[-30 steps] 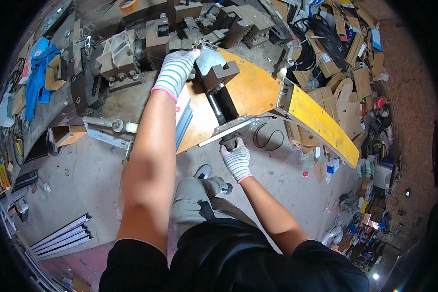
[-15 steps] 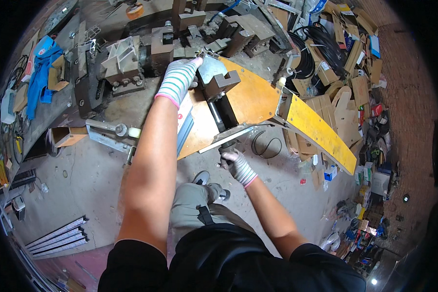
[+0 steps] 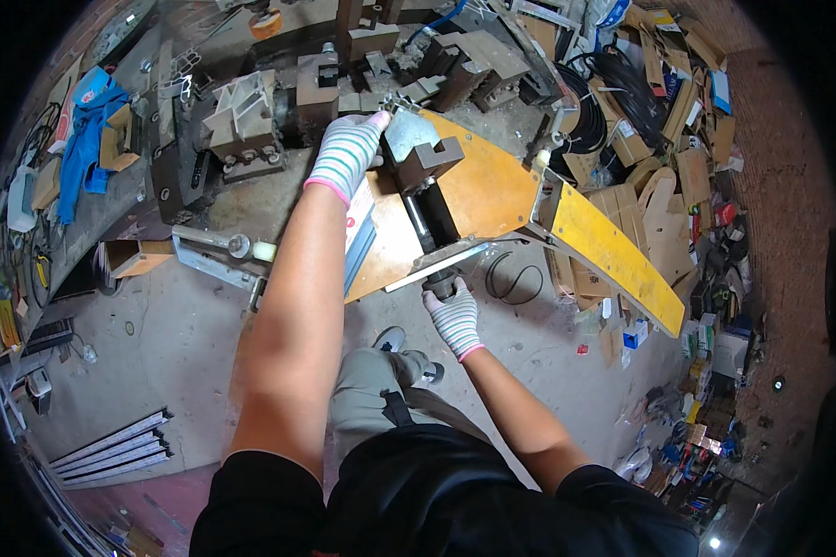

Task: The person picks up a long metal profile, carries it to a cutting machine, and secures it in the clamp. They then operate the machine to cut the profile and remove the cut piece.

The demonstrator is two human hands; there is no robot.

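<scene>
My left hand (image 3: 346,156), in a striped knit glove, is closed at the far edge of an orange work plate (image 3: 492,181). Its thumb and fingertips press together beside a small metal piece (image 3: 398,104) and a grey metal plate (image 3: 412,136); what lies between the fingers is hidden. A brown notched steel block (image 3: 429,165) stands just right of it, above a slot with a shiny rod (image 3: 418,221). At the slot's near end, my gloved right hand (image 3: 457,323) wraps its fingers round a dark knob (image 3: 443,280) under the plate's edge.
A yellow sloping arm (image 3: 618,260) juts out to the right. Steel fixtures (image 3: 241,125) sit on the bench behind. Flattened cardboard (image 3: 659,218) and black cable coils (image 3: 581,121) pile up at the right. Metal profiles (image 3: 116,450) lie on the floor at lower left.
My right hand has turned round the dark knob, from its right side to a more upright grip from below. The left hand stays at the same spot on the plate.
</scene>
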